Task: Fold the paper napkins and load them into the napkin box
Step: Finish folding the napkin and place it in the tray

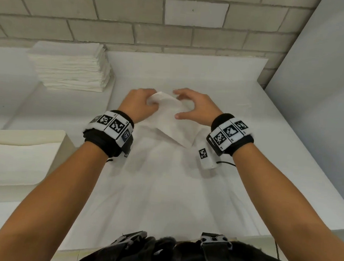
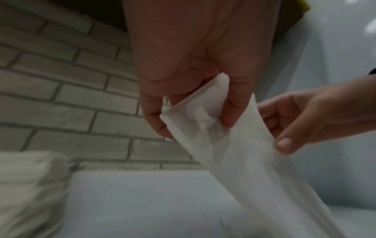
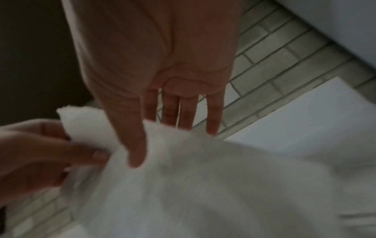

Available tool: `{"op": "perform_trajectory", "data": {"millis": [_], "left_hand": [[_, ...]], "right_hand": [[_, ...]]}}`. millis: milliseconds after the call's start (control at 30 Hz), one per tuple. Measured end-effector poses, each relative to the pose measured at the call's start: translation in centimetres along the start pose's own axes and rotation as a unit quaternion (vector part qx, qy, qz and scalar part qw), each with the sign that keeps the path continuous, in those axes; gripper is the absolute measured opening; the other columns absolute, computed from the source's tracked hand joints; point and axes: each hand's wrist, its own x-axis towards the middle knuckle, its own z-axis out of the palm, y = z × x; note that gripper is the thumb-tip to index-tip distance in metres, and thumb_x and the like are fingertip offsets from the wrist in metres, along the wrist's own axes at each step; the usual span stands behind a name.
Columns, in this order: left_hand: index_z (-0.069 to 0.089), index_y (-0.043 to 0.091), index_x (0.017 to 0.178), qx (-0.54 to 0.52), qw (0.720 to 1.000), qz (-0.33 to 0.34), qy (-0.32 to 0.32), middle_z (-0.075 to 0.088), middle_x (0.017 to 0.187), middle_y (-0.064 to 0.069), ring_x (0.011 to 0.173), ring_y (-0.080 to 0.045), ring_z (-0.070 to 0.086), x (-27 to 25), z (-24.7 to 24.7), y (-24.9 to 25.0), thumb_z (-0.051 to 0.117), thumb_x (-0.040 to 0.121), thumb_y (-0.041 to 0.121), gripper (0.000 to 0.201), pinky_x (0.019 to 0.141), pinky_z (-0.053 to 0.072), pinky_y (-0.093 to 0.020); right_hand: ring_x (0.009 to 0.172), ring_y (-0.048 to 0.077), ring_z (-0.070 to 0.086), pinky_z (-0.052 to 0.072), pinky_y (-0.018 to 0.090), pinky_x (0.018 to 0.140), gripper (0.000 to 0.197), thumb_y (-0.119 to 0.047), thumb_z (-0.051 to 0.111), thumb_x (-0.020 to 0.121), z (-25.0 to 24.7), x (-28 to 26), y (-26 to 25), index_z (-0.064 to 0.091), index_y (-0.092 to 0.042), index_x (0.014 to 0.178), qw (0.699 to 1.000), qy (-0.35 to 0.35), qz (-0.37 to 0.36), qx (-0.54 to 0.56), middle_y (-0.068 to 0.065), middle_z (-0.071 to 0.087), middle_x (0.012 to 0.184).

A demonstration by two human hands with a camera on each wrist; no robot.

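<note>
Napkin [image 1: 169, 118] is held up over the middle of the white counter [image 1: 247, 145], long axis running from the far-left gripped end down toward the near-right, where its free corner hangs near the surface. Left hand [image 1: 141, 104] pinches the upper end: left wrist view shows fingers [image 2: 151, 112] and thumb curled round the folded edge of the napkin [image 2: 234, 153], detail the head view blurs. Right hand [image 1: 196, 107] sits against the napkin's right side, fingers straight and spread, thumb extended; right wrist view shows those fingers [image 3: 212, 112] reaching past the top edge of the napkin [image 3: 183, 177], thumb laid on the sheet, no clear pinch. Right hand [image 2: 317, 119] also shows in the left wrist view, left hand [image 3: 40, 153] in the right. Only the head view shows the napkin stack [image 1: 69, 66] at the far-left corner and a cream napkin box [image 1: 20, 156] at the left edge, cut off by frame. Both wrist views are soft; fold count unreadable.
</note>
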Motion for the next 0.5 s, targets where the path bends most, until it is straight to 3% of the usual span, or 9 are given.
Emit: {"op": "perform_trajectory", "data": {"millis": [67, 133, 200, 233, 300, 367, 500], "left_hand": [[0.063, 0.012, 0.106, -0.024, 0.998, 0.031, 0.052, 0.065, 0.098, -0.009, 0.098, -0.028, 0.058, 0.5, -0.9, 0.9, 0.055, 0.074, 0.028, 0.037, 0.079, 0.043, -0.03], [0.045, 0.014, 0.133, -0.108, 0.985, 0.019, 0.135, 0.054, 0.125, -0.009, 0.117, -0.023, 0.048, 0.5, -1.4, 1.0, 0.066, 0.077, 0.022, 0.06, 0.098, 0.038, -0.031], [0.022, 0.015, 0.146, -0.226, 0.962, -0.06, 0.138, 0.043, 0.137, -0.008, 0.126, -0.019, 0.041, 0.0, -1.2, 0.9, 0.069, 0.081, 0.014, 0.08, 0.102, 0.034, -0.029], [0.021, 0.015, 0.147, -0.278, 0.95, -0.101, 0.102, 0.045, 0.137, -0.008, 0.126, -0.019, 0.043, -0.4, -0.7, 0.8, 0.068, 0.083, 0.012, 0.079, 0.099, 0.037, -0.028], [0.035, 0.011, 0.139, -0.34, 0.93, -0.136, 0.042, 0.055, 0.126, -0.01, 0.115, -0.023, 0.055, -0.9, 0.9, 0.7, 0.06, 0.086, 0.005, 0.059, 0.084, 0.047, -0.022], [0.047, 0.007, 0.127, -0.34, 0.93, -0.13, 0.044, 0.06, 0.117, -0.011, 0.103, -0.022, 0.059, -1.6, 2.2, 0.8, 0.051, 0.089, -0.001, 0.039, 0.075, 0.048, -0.021], [0.053, 0.013, 0.114, -0.374, 0.915, -0.131, 0.071, 0.061, 0.109, -0.006, 0.104, -0.025, 0.059, -1.8, 3.2, 0.7, 0.041, 0.087, -0.006, 0.035, 0.089, 0.049, -0.036]], "right_hand": [[0.088, 0.022, 0.06, 0.046, 0.032, 0.079, 0.024, -0.011, 0.071, 0.079, 0.1, 0.7, -1.3, 0.065, -0.005, 0.101, 0.998, 0.019, 0.015, 0.058, 0.008, 0.065, 0.092], [0.086, 0.023, 0.065, 0.054, 0.033, 0.078, 0.022, -0.005, 0.067, 0.082, 0.2, 0.6, -1.8, 0.064, -0.001, 0.103, 0.975, 0.065, 0.048, 0.205, 0.011, 0.067, 0.095], [0.084, 0.014, 0.065, 0.055, 0.025, 0.078, 0.027, 0.0, 0.064, 0.084, 0.3, 0.0, -2.1, 0.06, -0.001, 0.111, 0.94, 0.091, 0.066, 0.323, 0.005, 0.066, 0.096], [0.084, 0.013, 0.064, 0.054, 0.026, 0.08, 0.029, 0.002, 0.062, 0.085, 0.5, -0.2, -2.0, 0.058, -0.002, 0.113, 0.928, 0.094, 0.07, 0.353, 0.003, 0.065, 0.096], [0.086, 0.014, 0.063, 0.053, 0.031, 0.086, 0.028, 0.002, 0.061, 0.085, 1.2, -0.6, -2.0, 0.057, -0.006, 0.112, 0.924, 0.089, 0.074, 0.365, 0.002, 0.065, 0.097], [0.091, 0.018, 0.062, 0.052, 0.034, 0.087, 0.029, 0.002, 0.059, 0.087, 2.0, -0.9, -2.2, 0.056, -0.007, 0.114, 0.932, 0.088, 0.077, 0.344, 0.007, 0.064, 0.104], [0.102, 0.023, 0.058, 0.049, 0.036, 0.09, 0.035, 0.006, 0.052, 0.087, 3.6, -1.2, -2.1, 0.052, -0.003, 0.12, 0.943, 0.122, 0.081, 0.297, 0.016, 0.061, 0.117]]}}
